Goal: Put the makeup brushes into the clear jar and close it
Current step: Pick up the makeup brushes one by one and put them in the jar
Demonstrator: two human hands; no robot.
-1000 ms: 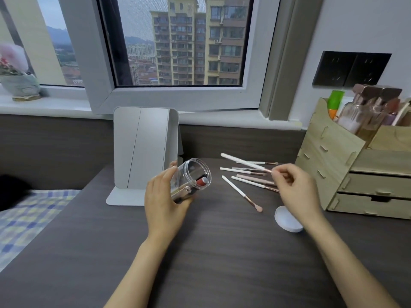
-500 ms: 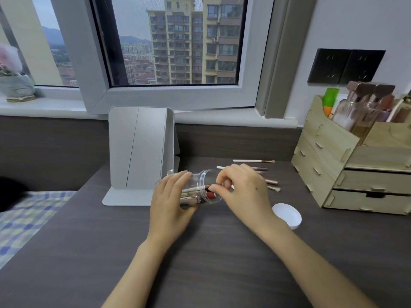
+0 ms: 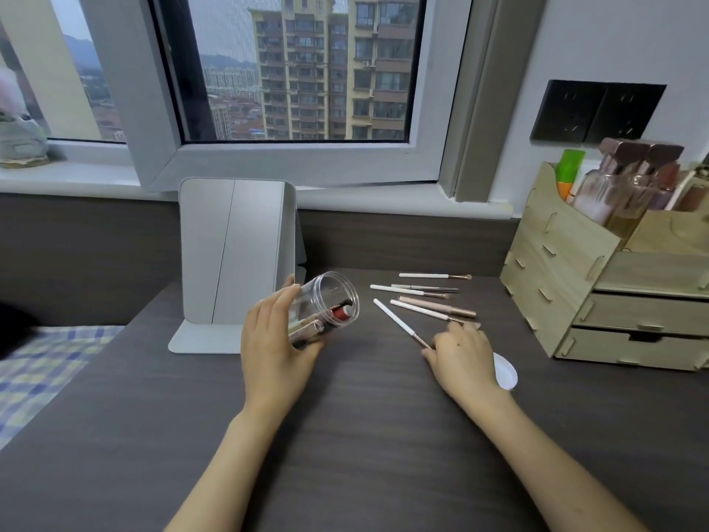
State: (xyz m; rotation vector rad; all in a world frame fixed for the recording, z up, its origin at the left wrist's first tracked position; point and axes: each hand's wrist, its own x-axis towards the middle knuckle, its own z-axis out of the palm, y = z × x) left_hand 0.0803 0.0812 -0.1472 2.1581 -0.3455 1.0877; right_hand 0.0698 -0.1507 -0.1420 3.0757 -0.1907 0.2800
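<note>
My left hand (image 3: 273, 344) grips the clear jar (image 3: 329, 306), tilted on its side with the open mouth facing right. Inside lie a red-tipped item and a few brushes. Several white and rose-gold makeup brushes (image 3: 426, 297) lie loose on the dark desk to the right of the jar. My right hand (image 3: 462, 353) rests on the desk with its fingertips at the ferrule end of one white-handled brush (image 3: 395, 320). The jar's white lid (image 3: 505, 372) lies flat just right of that hand, partly hidden by it.
A grey folding mirror (image 3: 234, 255) stands behind the jar. A wooden drawer organiser (image 3: 598, 297) holding bottles fills the right side of the desk (image 3: 345, 435). A checked bedcover (image 3: 34, 374) lies beyond the desk's left edge. An open window frame overhangs the sill.
My right hand has left the jar mouth, where it put a brush in, and moved right and down to the loose brushes. The jar has tipped slightly more upward.
</note>
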